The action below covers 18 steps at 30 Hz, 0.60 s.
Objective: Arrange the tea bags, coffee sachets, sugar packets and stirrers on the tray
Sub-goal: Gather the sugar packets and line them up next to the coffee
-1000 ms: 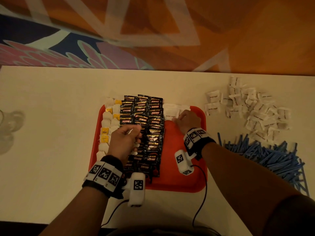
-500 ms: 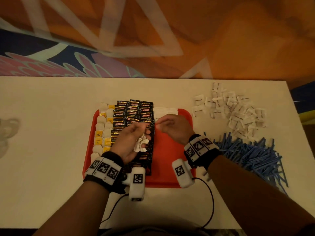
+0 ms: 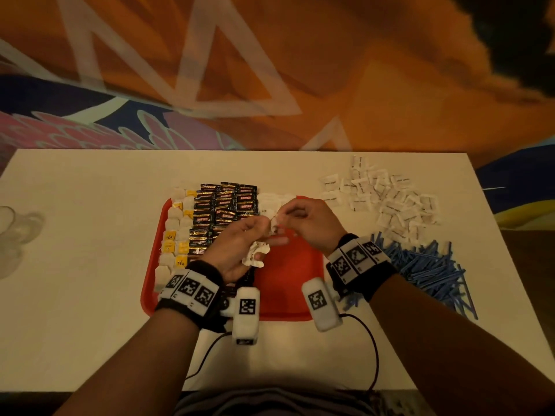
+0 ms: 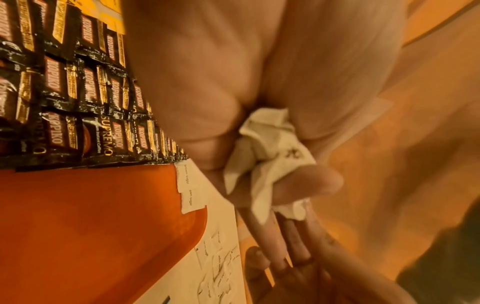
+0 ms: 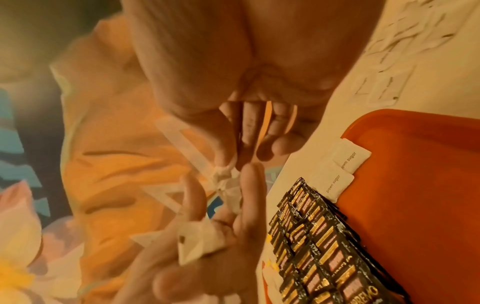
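A red tray (image 3: pixel 288 283) holds tea bags (image 3: pixel 174 232) along its left side, black coffee sachets (image 3: pixel 222 208) in the middle and a few white sugar packets (image 3: pixel 270 202) at the top. Above the tray my left hand (image 3: pixel 240 238) grips a crumpled bunch of sugar packets (image 3: pixel 255 253), also seen in the left wrist view (image 4: pixel 267 156). My right hand (image 3: pixel 300 220) pinches one sugar packet (image 5: pixel 223 174) at the left hand's fingertips. Blue stirrers (image 3: pixel 426 265) lie on the table right of the tray.
A loose pile of sugar packets (image 3: pixel 384 199) lies on the white table at the back right, above the stirrers. A clear glass (image 3: pixel 12 232) stands at the far left edge. The tray's right half shows bare red. Cables (image 3: pixel 372 355) trail off the front edge.
My right hand left the sugar row at the top of the tray and came to my left hand, where it now pinches a packet. Both hands rose slightly.
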Available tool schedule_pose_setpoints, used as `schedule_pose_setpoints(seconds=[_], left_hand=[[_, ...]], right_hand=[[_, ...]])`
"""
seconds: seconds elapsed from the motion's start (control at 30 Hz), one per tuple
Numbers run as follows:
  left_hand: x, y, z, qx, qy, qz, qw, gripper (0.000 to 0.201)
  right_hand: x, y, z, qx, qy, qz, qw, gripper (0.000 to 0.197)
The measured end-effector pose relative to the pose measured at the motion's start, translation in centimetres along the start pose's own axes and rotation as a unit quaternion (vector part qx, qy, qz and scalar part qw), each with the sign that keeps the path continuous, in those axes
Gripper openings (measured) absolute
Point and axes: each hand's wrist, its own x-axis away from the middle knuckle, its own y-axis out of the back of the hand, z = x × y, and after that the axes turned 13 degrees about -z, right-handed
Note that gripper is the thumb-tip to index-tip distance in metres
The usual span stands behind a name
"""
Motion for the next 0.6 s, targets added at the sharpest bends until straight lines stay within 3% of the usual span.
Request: schedule_pose_setpoints(seconds=[0.1,0.17,0.43,0.6], left_hand=[[0.7,-0.7,0.2,-0.095,-0.052,-0.025,0.994,0.025],[0.7,-1.1,0.4,-0.127,-0.08,-0.051,0.987,0.016],[0.7,-2.6,0.6,-0.136,-0.105,-0.067,0.983,0.015],[0.2,-3.2,0.5,-0.095,-0.093,-0.082,0.988,0.007]], right_hand=[[0.7,0.9,0.3,-0.011,-0.017,-0.028,0.999,0.014],[1.1,1.5,0.3,-0.012,-0.022,-0.036,0.999,0.013],[1.8,2.7,0.6,-0.026,-0.021,-0.041,0.999,0.015],[1.9,2.7,0.5,-0.133,-0.069,-0.117,0.982,0.006]])
